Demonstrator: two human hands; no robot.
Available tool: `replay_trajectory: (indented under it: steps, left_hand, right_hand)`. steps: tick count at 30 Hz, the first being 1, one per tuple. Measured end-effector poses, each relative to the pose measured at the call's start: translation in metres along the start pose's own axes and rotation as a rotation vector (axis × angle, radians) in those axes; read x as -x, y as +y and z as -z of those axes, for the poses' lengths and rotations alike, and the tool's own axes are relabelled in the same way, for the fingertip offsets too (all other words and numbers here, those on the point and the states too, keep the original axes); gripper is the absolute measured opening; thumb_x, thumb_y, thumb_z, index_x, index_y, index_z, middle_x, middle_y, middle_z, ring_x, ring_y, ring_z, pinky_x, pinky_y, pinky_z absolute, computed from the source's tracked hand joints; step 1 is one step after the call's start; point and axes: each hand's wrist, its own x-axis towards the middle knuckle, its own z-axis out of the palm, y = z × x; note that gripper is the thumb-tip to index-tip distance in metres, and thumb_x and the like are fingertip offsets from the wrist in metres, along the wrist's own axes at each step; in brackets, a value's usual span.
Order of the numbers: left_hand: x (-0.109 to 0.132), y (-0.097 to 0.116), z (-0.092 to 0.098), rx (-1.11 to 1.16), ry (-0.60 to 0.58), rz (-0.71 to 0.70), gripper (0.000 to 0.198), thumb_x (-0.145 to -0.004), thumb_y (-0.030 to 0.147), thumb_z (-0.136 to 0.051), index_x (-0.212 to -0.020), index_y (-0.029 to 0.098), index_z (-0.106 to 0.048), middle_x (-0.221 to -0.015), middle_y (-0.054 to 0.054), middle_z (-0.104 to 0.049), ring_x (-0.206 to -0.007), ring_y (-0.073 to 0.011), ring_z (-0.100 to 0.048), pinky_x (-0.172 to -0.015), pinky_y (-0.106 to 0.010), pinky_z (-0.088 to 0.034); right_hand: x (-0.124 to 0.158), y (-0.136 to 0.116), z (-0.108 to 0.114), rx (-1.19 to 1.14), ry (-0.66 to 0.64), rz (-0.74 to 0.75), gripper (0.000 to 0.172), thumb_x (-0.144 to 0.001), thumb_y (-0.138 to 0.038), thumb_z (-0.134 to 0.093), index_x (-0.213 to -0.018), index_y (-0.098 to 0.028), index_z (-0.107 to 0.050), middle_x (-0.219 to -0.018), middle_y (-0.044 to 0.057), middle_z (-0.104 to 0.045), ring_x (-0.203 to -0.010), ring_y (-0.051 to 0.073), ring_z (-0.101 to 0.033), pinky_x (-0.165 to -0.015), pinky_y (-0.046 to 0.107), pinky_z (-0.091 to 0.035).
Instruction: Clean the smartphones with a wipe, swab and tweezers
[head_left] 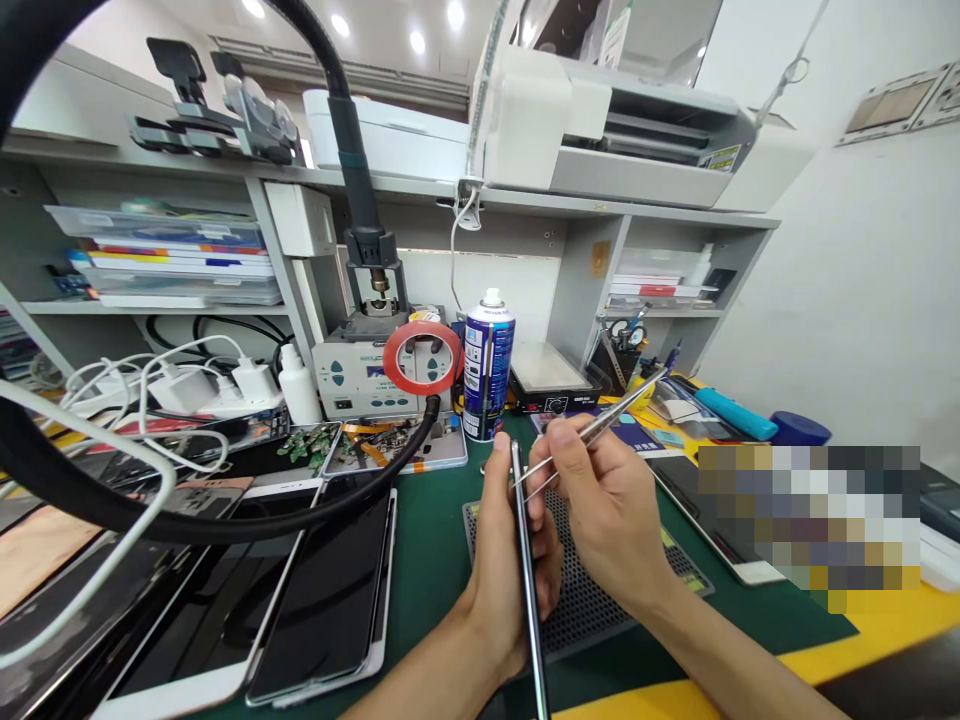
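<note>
My left hand [501,560] grips a smartphone [529,590] held on edge, so mostly its thin shiny side shows. The thumb lies along one face and the fingers curl round the other. My right hand [604,500] pinches metal tweezers [611,412]. The tips of the tweezers reach the upper part of the phone's edge; exactly what they touch there is too small to make out. Beneath both hands lies a dark perforated mat [581,600] on the green work surface [424,590].
Several phones [330,590] lie on the left under a black hose [247,530]. A spray can [489,365], a red tape roll [422,358] and a control box [360,380] stand behind. White chargers [184,385] crowd the left. Another phone [712,515] rests on the right.
</note>
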Motion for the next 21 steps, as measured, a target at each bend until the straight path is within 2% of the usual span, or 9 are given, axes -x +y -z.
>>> replay_trajectory:
  steps: [7,13,21]
  left_hand:
    - [-0.0019,0.0009,0.0,0.005,-0.026,0.008,0.064,-0.071,0.083,-0.045,-0.057,0.022,-0.032,-0.04,0.008,-0.025,-0.028,-0.0055,-0.021,-0.028,-0.018,-0.015]
    - [0.0002,0.0014,-0.0001,0.0,0.005,0.034,0.066,-0.069,0.084,-0.047,-0.056,0.021,-0.033,-0.039,0.008,-0.026,-0.029,-0.0052,-0.021,-0.03,-0.018,-0.014]
    - [-0.0005,0.0006,0.0009,-0.003,0.019,0.042,0.068,-0.068,0.086,-0.045,-0.054,0.022,-0.031,-0.039,0.007,-0.028,-0.029,-0.0051,-0.022,-0.031,-0.018,-0.015]
  right_hand:
    - [0.0034,-0.0023,0.003,0.049,-0.039,0.009,0.029,-0.093,-0.045,-0.054,-0.081,-0.018,-0.054,-0.062,-0.001,-0.058,-0.044,0.01,-0.055,-0.036,0.019,-0.046]
    - [0.0064,-0.0052,0.0031,0.185,-0.057,0.075,0.029,-0.095,-0.043,-0.052,-0.079,-0.018,-0.055,-0.061,-0.001,-0.058,-0.049,0.01,-0.058,-0.046,0.022,-0.053]
    - [0.0075,-0.005,0.0042,0.235,-0.064,0.104,0.027,-0.095,-0.04,-0.051,-0.08,-0.019,-0.056,-0.062,-0.002,-0.058,-0.051,0.01,-0.058,-0.049,0.02,-0.052]
